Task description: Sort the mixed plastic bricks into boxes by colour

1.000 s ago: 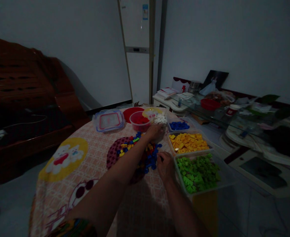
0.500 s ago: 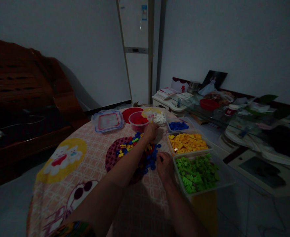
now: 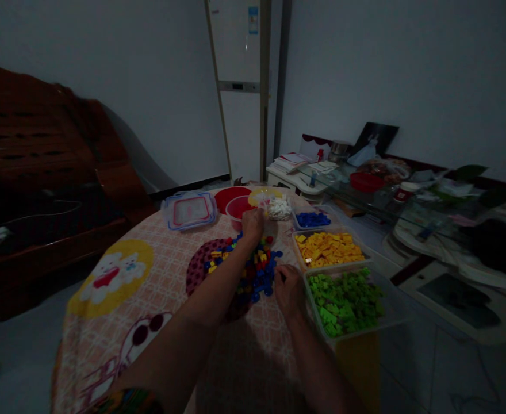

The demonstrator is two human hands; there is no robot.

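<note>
My left hand reaches over the near right rim of a round clear tub holding red pieces. Its fingers are bunched together; anything in them is hidden. Below its wrist lies a pile of mixed toy building bricks, with blue wheeled pieces on the right, on a dark red patterned patch. Beside that pile, on the cloth, my right hand stays low with curled fingers. Whether it grips a small piece does not show. Close to its right stands a clear box of green bricks.
Behind the green box are boxes of yellow bricks and blue bricks. White bricks lie near the tub. A clipped-lid container sits at the back left of the round table. A cluttered glass-topped cabinet stands to the right.
My left hand has moved left, from beside the white bricks to the rim of the tub with red pieces. My right hand has stayed beside the mixed pile.
</note>
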